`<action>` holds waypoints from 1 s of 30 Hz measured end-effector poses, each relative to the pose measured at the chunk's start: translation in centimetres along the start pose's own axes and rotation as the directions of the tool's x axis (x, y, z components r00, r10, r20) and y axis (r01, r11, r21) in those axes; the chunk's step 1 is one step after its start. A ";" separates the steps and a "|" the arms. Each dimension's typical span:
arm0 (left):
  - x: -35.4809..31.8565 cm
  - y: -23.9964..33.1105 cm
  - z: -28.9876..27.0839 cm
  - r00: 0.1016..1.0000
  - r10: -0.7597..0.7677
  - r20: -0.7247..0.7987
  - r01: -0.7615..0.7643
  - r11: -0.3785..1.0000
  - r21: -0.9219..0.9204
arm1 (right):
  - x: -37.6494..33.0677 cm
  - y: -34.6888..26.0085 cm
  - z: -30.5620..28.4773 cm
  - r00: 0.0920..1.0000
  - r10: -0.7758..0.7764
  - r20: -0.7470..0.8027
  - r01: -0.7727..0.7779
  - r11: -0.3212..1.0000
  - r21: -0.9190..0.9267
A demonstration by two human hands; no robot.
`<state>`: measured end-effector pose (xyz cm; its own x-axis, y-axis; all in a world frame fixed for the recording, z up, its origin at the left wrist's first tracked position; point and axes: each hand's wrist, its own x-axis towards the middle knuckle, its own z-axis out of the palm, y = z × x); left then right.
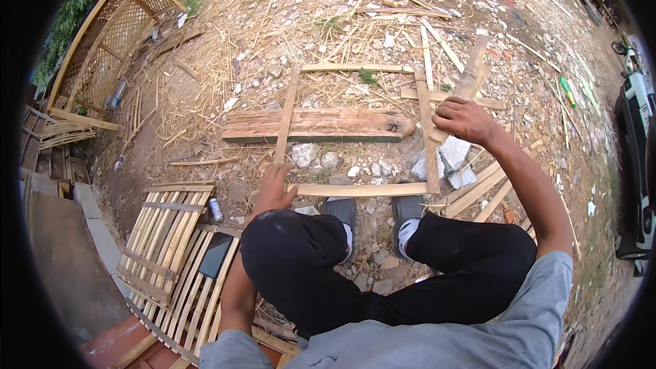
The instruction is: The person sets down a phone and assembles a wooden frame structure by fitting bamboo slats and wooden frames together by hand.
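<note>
I am squatting over a rectangular frame of split bamboo strips (355,67) laid on stony ground. My left hand (275,188) rests on the near left corner, where the left upright strip (285,117) meets the near cross strip (359,190). My right hand (466,118) is closed around a short bamboo stick (471,72) that points up and away, beside the frame's right upright strip (428,138). A thick weathered wooden plank (314,125) lies across the ground under the frame. My dark trousers and grey shoes (408,213) fill the lower middle.
Slatted bamboo panels (171,246) lie at lower left with a dark flat slab (216,254) and a small can (216,210). A lattice bamboo screen (113,34) stands at upper left. White stones (452,157), loose strips (478,191) and straw litter the ground. Vehicles (639,157) stand at right.
</note>
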<state>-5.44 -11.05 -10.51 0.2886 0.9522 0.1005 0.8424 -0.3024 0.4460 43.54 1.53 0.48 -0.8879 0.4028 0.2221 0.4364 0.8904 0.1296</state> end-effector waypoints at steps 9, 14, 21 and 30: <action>2.0 0.4 11.2 0.888 0.090 0.451 -0.228 0.938 0.262 | -21.1 -8.2 0.2 0.877 0.198 0.437 -0.228 0.974 0.015; 4.2 0.6 7.6 0.879 0.103 0.466 -0.211 0.959 0.187 | -27.0 -14.7 2.0 0.728 0.414 0.546 -0.442 0.893 -0.087; 11.0 6.5 -4.6 0.943 0.200 0.267 -0.275 0.918 0.286 | -20.8 -15.4 1.3 0.594 0.634 0.496 -0.672 0.729 -0.127; 19.3 17.3 -20.0 0.974 0.165 0.155 -0.222 0.833 0.506 | 2.8 -7.3 -14.3 0.774 0.489 -0.402 -0.551 0.834 -0.046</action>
<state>5.65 3.01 16.93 0.4906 0.8707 0.0341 0.8684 -0.4854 -0.1011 39.94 -6.87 13.95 -0.4152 0.6619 0.6242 0.8592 0.5107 0.0300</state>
